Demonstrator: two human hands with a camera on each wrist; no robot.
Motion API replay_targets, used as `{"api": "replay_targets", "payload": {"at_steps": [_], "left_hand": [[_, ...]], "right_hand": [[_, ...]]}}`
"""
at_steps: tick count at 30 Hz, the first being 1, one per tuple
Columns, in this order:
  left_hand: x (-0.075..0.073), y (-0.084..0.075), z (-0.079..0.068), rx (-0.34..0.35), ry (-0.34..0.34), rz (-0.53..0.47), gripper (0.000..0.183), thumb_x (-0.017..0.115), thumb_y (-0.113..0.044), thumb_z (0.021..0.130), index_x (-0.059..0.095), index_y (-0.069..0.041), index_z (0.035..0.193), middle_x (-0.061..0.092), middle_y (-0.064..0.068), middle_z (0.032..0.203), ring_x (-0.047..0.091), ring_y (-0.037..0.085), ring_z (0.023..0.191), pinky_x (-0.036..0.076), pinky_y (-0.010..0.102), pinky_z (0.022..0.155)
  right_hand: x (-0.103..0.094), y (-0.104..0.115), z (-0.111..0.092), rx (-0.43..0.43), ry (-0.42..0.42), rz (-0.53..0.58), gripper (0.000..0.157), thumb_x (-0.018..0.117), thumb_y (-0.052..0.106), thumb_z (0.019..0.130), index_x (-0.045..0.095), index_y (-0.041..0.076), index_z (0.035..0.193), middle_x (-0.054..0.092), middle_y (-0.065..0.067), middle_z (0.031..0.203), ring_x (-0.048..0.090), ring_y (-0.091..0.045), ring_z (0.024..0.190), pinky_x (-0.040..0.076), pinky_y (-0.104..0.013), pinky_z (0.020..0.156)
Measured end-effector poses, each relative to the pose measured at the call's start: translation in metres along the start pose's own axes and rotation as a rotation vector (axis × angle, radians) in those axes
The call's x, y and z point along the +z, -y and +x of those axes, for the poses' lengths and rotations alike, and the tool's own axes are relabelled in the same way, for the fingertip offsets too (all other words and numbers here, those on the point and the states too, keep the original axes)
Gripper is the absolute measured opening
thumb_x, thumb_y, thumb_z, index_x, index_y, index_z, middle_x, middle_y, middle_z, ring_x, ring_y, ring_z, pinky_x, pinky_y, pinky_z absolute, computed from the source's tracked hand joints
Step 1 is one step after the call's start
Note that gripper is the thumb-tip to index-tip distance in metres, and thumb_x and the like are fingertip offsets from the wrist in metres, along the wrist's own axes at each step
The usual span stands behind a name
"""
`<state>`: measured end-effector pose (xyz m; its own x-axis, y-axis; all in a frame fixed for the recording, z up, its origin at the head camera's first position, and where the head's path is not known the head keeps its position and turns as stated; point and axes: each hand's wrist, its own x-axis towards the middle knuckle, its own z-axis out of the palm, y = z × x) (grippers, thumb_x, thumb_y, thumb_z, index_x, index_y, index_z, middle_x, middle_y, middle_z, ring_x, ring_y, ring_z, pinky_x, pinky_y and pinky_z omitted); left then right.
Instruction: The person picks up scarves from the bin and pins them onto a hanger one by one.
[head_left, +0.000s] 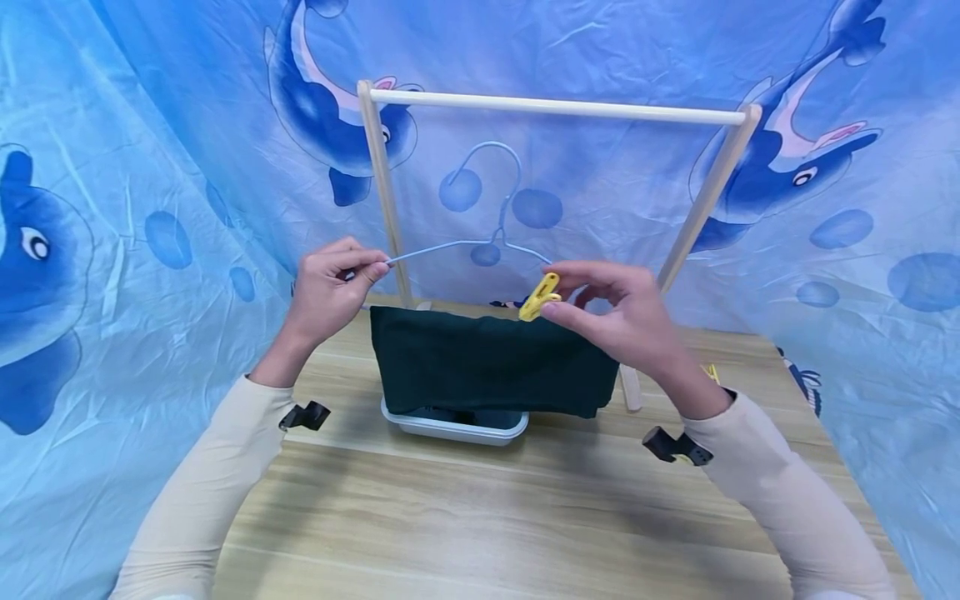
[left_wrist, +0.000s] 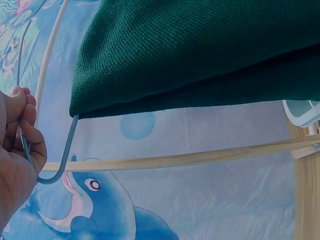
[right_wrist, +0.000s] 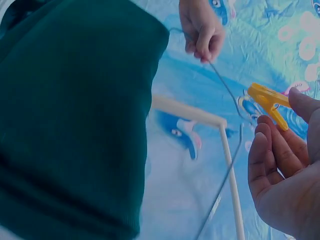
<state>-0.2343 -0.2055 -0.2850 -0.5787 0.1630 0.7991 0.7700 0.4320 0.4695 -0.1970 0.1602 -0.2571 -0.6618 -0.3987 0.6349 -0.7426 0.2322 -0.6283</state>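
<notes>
A pale blue wire hanger [head_left: 450, 244] is held up in front of a rack, its hook [head_left: 495, 144] pointing upward. My left hand [head_left: 337, 283] pinches the hanger's left shoulder between thumb and fingers; the wire also passes through that hand [left_wrist: 22, 135] in the left wrist view. Over the lower bar hangs a folded dark green cloth [head_left: 495, 362]. With thumb and fingertips my right hand [head_left: 618, 312] pinches a yellow clothespin [head_left: 538, 297] just above the cloth's upper edge. In the right wrist view the clothespin [right_wrist: 270, 97] is apart from the cloth.
Behind the hanger stands a wooden rack with a white top rail [head_left: 555, 106]. A white basin [head_left: 457, 432] sits on the wood-grain table [head_left: 480, 517] below the cloth, partly hidden by it. Something yellow [head_left: 711, 372] lies beyond my right wrist. Dolphin-print curtains surround the table.
</notes>
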Motion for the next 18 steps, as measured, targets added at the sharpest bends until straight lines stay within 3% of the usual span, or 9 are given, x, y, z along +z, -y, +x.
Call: {"api": "replay_targets", "payload": {"at_steps": [5,18], "left_hand": [[0.0,0.0,0.0,0.006,-0.006,0.001,0.008,0.075,0.006,0.088,0.08,0.004,0.094,0.059,0.006,0.071,0.043,0.01,0.063,0.032,0.022,0.057],[0.002,0.001,-0.001,-0.001,-0.005,-0.003,0.007,0.075,0.005,0.089,0.08,0.004,0.094,0.061,0.006,0.072,0.045,0.01,0.064,0.034,0.021,0.058]], "right_hand": [[0.025,0.001,0.012,-0.027,0.027,0.045,0.034,0.08,0.004,0.086,0.073,0.004,0.12,0.076,-0.005,0.1,0.069,-0.014,0.085,0.056,-0.027,0.068],[0.078,-0.001,0.037,-0.028,0.077,0.02,0.025,0.08,0.014,0.09,0.071,0.005,0.112,0.075,-0.004,0.102,0.069,-0.01,0.086,0.057,-0.03,0.07]]}}
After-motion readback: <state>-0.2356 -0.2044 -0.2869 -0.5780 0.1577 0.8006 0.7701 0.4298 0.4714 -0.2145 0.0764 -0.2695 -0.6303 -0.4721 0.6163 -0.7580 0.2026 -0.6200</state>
